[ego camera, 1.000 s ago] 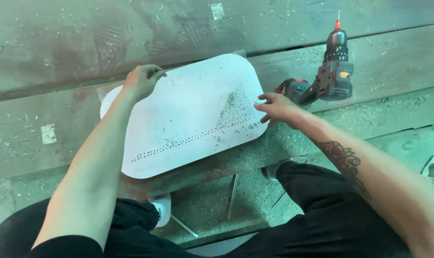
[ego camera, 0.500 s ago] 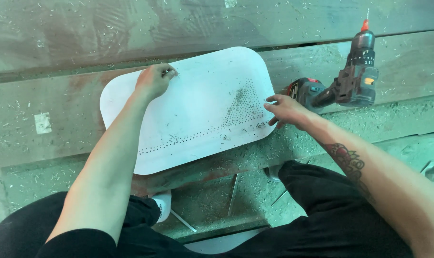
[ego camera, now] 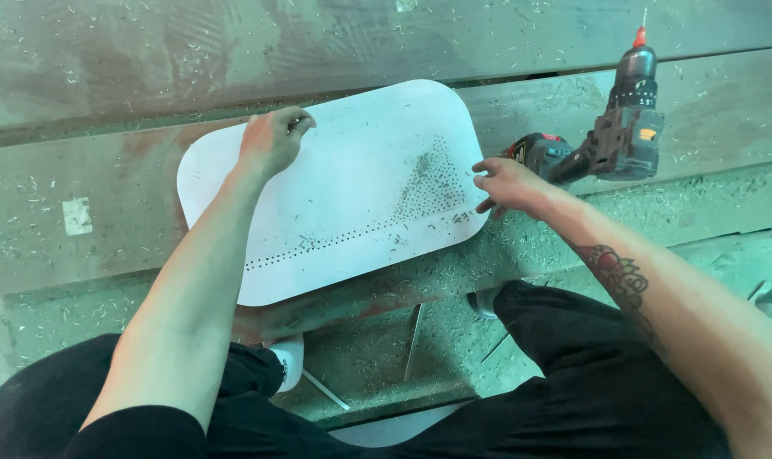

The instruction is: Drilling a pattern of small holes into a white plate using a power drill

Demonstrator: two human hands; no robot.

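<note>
A white rounded-corner panel (ego camera: 352, 183) lies on a rusty metal bench (ego camera: 105, 221). A row of small drilled holes runs across it, ending in a triangular patch of holes with metal shavings at the right. My left hand (ego camera: 271, 140) grips the panel's far edge, fingers curled over it. My right hand (ego camera: 505, 184) rests at the panel's right edge with fingers spread, holding nothing. A cordless drill (ego camera: 611, 136) lies just right of that hand, its bit pointing away from me.
Metal shavings are scattered over the bench and the floor (ego camera: 377, 357) below. My knees in black trousers (ego camera: 590, 374) are at the bottom. A white shoe (ego camera: 288, 370) shows under the bench edge. A pale tape patch (ego camera: 77, 215) sits at left.
The panel has been shifted and turned slightly on the bench by both hands. My right hand has moved a little toward the drill. My left hand stays on the far edge.
</note>
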